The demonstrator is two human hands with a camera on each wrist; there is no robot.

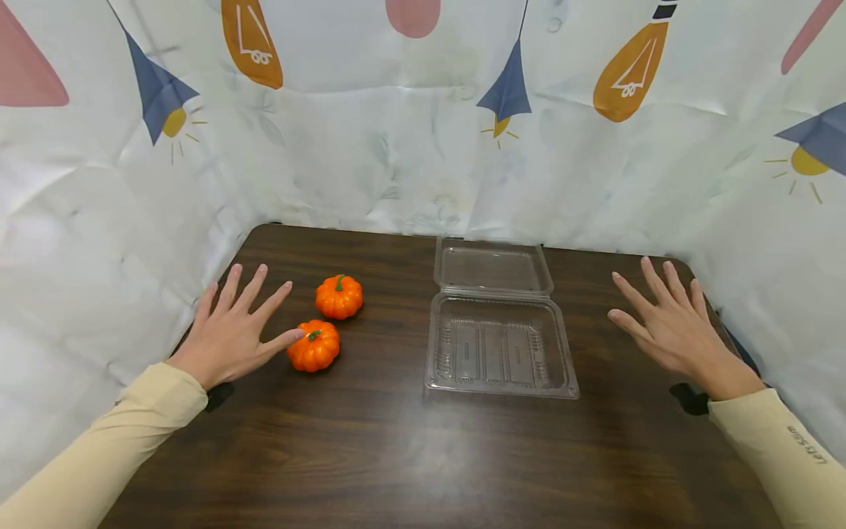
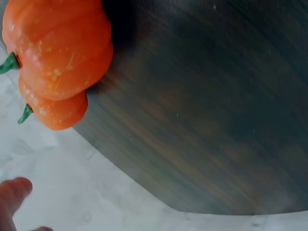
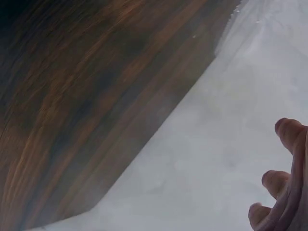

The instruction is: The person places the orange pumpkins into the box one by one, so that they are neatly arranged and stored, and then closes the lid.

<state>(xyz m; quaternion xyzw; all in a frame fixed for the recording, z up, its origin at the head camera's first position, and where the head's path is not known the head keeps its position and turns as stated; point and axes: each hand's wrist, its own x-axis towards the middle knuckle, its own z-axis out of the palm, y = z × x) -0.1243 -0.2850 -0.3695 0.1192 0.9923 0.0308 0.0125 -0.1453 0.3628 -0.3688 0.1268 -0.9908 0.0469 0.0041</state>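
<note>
Dark table (image 1: 370, 441) below both hands (image 1: 228, 338) (image 1: 681, 330), palms down, fingers wide apart.

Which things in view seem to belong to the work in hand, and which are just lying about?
Probably the work:
glossy orange ribbed pumpkin, green stemmed, in front
matching pumpkin behind it
open rectangular clear plastic container
bare left hand and bare right hand

Probably just setting:
dark brown wood-grain table
white cloth backdrop printed with lamps

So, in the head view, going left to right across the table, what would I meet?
Left hand → near orange pumpkin and far orange pumpkin, taken together as their spans overlap → open clear container → right hand.
</note>
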